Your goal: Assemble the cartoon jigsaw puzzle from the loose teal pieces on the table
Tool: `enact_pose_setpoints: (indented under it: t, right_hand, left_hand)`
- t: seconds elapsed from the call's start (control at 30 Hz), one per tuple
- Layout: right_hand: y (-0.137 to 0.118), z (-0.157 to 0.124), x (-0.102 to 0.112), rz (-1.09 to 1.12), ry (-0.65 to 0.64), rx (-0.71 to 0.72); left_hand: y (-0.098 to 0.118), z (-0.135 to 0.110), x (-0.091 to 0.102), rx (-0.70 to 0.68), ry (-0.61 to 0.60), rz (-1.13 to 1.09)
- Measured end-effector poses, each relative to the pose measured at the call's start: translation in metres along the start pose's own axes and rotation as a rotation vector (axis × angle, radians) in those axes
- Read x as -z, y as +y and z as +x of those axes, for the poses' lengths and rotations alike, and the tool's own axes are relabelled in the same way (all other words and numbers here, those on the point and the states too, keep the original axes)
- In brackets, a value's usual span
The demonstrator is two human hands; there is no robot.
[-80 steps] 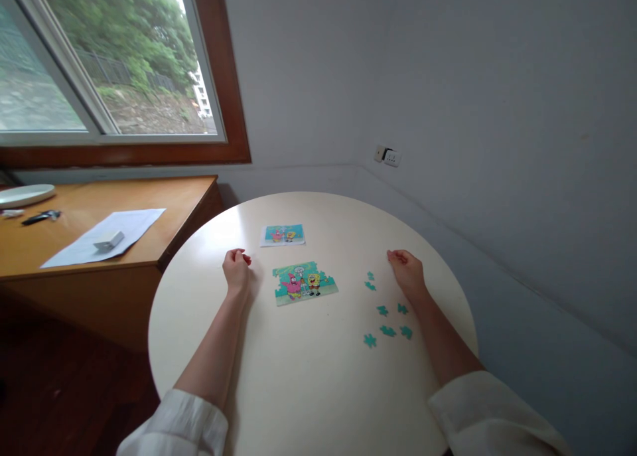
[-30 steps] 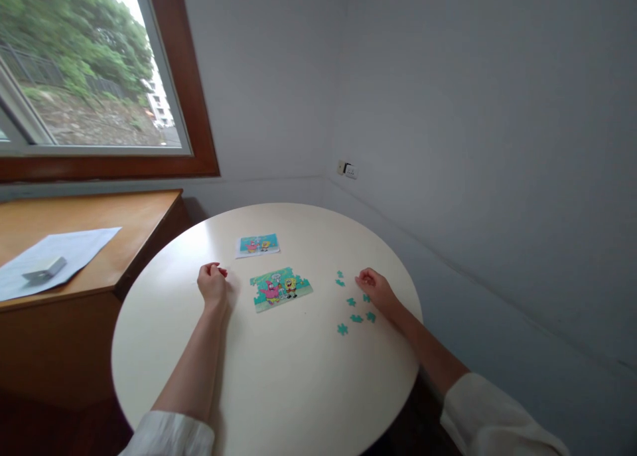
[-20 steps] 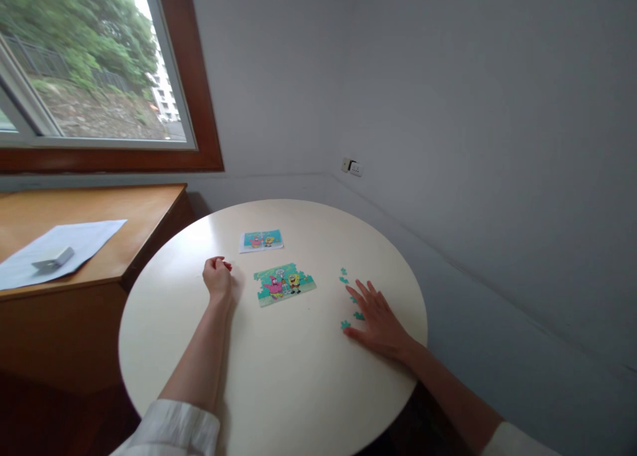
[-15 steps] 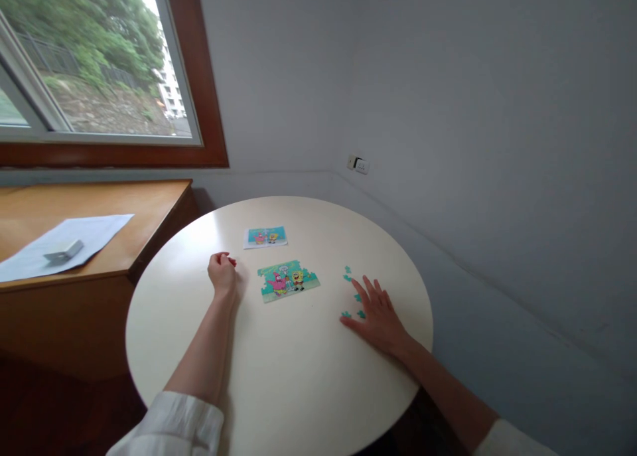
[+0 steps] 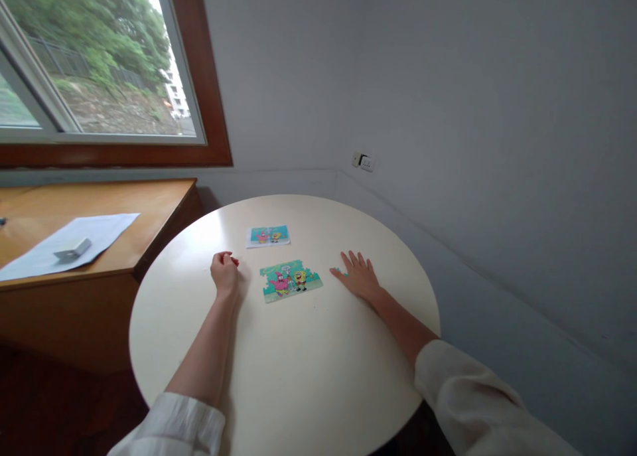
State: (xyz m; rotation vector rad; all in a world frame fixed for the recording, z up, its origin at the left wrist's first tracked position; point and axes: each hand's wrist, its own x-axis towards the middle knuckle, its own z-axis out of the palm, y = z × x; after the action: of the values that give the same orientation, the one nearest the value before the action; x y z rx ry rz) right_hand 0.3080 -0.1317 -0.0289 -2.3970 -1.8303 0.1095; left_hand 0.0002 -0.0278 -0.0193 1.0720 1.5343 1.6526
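A partly assembled cartoon jigsaw puzzle (image 5: 290,281) lies between my hands, with notched gaps along its upper right and left edges. Just left of it, my left hand (image 5: 225,271) rests on the table with curled fingers; a bit of red shows at the fingertips, and the inside of the fist is hidden. My right hand (image 5: 358,277) lies palm down to the puzzle's right, fingers spread. Beneath that hand are loose teal puzzle pieces (image 5: 339,270), mostly covered. Behind the puzzle is a reference picture card (image 5: 269,235) showing the same cartoon scene.
The round white table (image 5: 298,376) stands near a wall corner with a socket (image 5: 367,163). To the left, a wooden desk (image 5: 164,207) bears paper sheets (image 5: 112,227) and a small white box-shaped object (image 5: 72,248). A window (image 5: 114,58) is above it.
My right hand has moved up and left toward the puzzle, and the loose pieces that lay around its fingers are now mostly under it. My left hand stays in place.
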Motion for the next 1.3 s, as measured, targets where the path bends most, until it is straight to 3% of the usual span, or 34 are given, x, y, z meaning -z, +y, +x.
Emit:
enact_pose_setpoints:
  t: [0.3, 0.7, 0.97, 1.3]
  right_hand:
    - [0.001, 0.035, -0.007, 0.112, 0.071, -0.011]
    - [0.009, 0.041, -0.008, 0.355, 0.297, 0.057]
    - [0.011, 0.042, -0.011, 0.262, 0.307, 0.157]
    - [0.013, 0.042, -0.014, 0.358, 0.361, 0.208]
  left_hand:
    - [0.002, -0.004, 0.001, -0.017, -0.019, 0.045]
    - [-0.005, 0.000, -0.001, -0.031, -0.014, 0.027]
    - [-0.007, 0.000, -0.002, -0.052, -0.020, 0.045]
    - [-0.015, 0.003, -0.004, -0.086, -0.030, 0.049]
